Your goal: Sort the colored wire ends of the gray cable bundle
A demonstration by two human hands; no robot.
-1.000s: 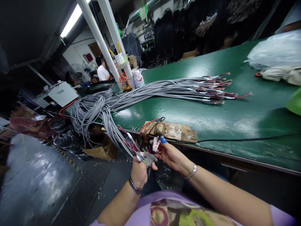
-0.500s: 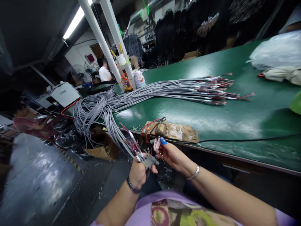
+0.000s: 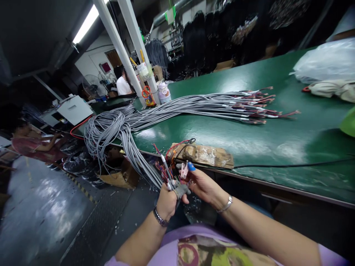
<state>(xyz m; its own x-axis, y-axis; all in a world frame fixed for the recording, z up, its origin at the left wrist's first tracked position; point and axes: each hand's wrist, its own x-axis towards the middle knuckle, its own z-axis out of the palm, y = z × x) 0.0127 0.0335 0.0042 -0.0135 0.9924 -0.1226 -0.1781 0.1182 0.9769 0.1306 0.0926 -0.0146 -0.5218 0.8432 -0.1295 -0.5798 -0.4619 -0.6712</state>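
My left hand [image 3: 167, 201] is closed around the ends of several grey cables [image 3: 144, 166], whose stripped red, blue and white wire tips stick up above my fist; a grey finger cot covers the thumb. My right hand [image 3: 202, 183] sits just to the right, pinching a small pale connector [image 3: 183, 170] between thumb and a finger wearing a blue cot. The two hands are almost touching, just below the front edge of the green table [image 3: 277, 140]. The cables I hold run up to a big grey cable bundle [image 3: 177, 109] lying across the table.
A taped brown block with red and black leads [image 3: 203, 154] lies at the table edge above my hands. A black cord [image 3: 291, 164] runs right. Plastic bags [image 3: 325, 61] sit at the far right. Jars and scissors [image 3: 151, 94] stand by white posts. Other people work at left.
My left hand has shifted slightly right and up with the cable ends, closing toward my right hand. The wire tips now stand more upright.
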